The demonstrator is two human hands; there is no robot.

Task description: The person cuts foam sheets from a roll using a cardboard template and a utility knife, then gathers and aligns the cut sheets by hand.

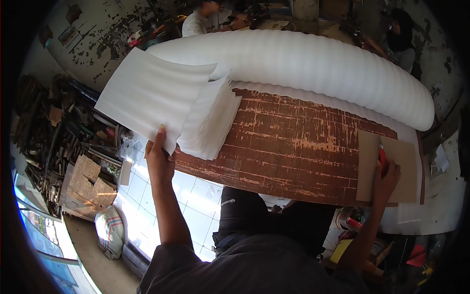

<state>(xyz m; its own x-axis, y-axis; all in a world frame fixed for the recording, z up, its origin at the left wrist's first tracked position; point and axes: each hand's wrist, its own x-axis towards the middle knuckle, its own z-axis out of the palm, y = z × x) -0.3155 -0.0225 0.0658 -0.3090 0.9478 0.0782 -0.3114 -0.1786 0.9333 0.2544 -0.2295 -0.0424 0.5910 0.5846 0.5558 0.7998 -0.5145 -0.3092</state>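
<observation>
My left hand (160, 159) pinches the near corner of a white foam sheet (154, 93), thumb on top. The sheet slants over a stack of cut foam sheets (210, 120) with ragged edges, at the left end of the worn brown tabletop (293, 142). On the right, my right hand (387, 179) is closed round a red utility knife (382, 159), its tip pointing away from me. The knife is above a piece of brown cardboard (369, 166) lying on the tabletop.
A long white foam roll (303, 61) lies along the tabletop's far side. Two people (203, 22) are beyond it, at left and right. Scrap wood (46, 122) is piled at the left, near a white sack (109, 231). Foam sheeting (421, 215) hangs beyond the right edge.
</observation>
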